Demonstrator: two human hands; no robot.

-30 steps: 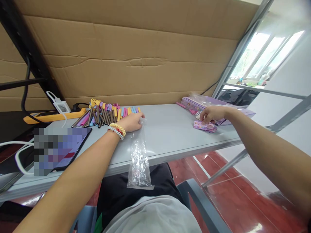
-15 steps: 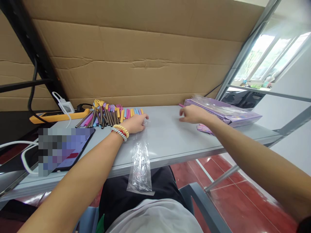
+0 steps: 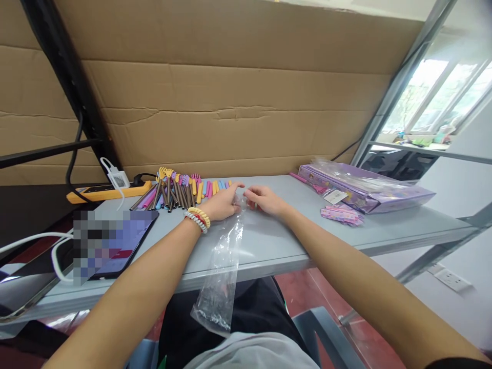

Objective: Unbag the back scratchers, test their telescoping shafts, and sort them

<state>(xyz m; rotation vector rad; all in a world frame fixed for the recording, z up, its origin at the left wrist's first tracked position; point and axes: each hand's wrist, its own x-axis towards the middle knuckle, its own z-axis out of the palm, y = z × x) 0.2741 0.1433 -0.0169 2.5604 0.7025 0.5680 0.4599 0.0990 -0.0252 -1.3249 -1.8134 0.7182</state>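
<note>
Nearest my head camera, a long clear plastic bag point(image 3: 220, 277) hangs over dark trousers point(image 3: 255, 305), its upper end lying on the grey counter point(image 3: 277, 243). There my left grip point(image 3: 222, 205) pinches it with fingers closed, and my right grip point(image 3: 268, 200) has just come across from the pink printed cards point(image 3: 342, 214), bringing both to that end; its fingers are curled, but I cannot tell whether they hold the bag. Beyond, at right, the cards lie on the counter before a purple box point(image 3: 395, 200).

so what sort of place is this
Probably a makeshift indoor workstation, perhaps in a small workshop: a grey tabletop backed by cardboard, with a pile of colourful sticks and a clear plastic bag.
</note>
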